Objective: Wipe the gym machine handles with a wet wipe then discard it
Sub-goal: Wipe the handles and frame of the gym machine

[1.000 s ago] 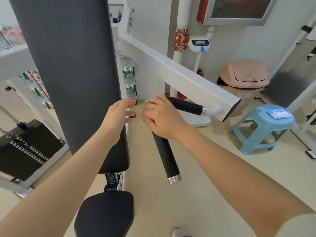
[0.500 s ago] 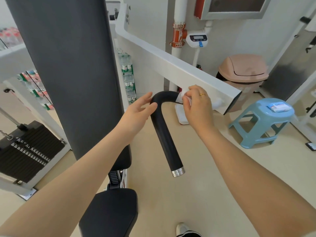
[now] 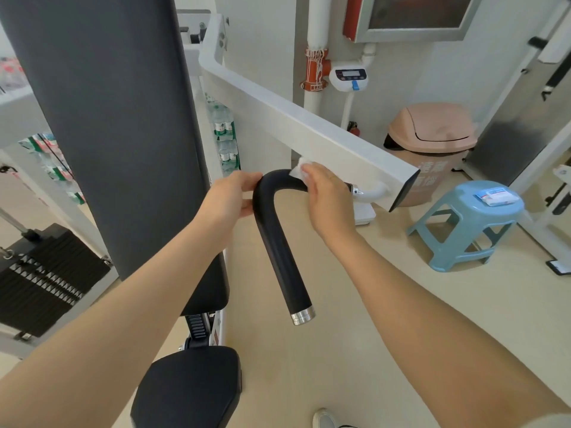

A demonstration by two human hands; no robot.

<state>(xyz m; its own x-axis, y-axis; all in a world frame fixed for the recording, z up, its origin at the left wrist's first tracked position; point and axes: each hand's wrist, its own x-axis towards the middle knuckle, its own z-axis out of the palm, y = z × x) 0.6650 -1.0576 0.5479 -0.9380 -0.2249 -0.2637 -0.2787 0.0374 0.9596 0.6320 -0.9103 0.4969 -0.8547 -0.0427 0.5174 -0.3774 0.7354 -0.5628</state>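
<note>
Left hand (image 3: 230, 197): fingers curled against bend of curved black foam-covered handle (image 3: 273, 223) | Right hand (image 3: 329, 196): fingers wrapped over handle top, seemingly pressing crumpled white wet wipe (image 3: 299, 168) there | Arms: both extended

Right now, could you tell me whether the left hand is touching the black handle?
Touching. In the head view, the left hand has its fingers curled against the bend of the black handle, with no gap showing, while the right hand presses the wet wipe on it.
</note>
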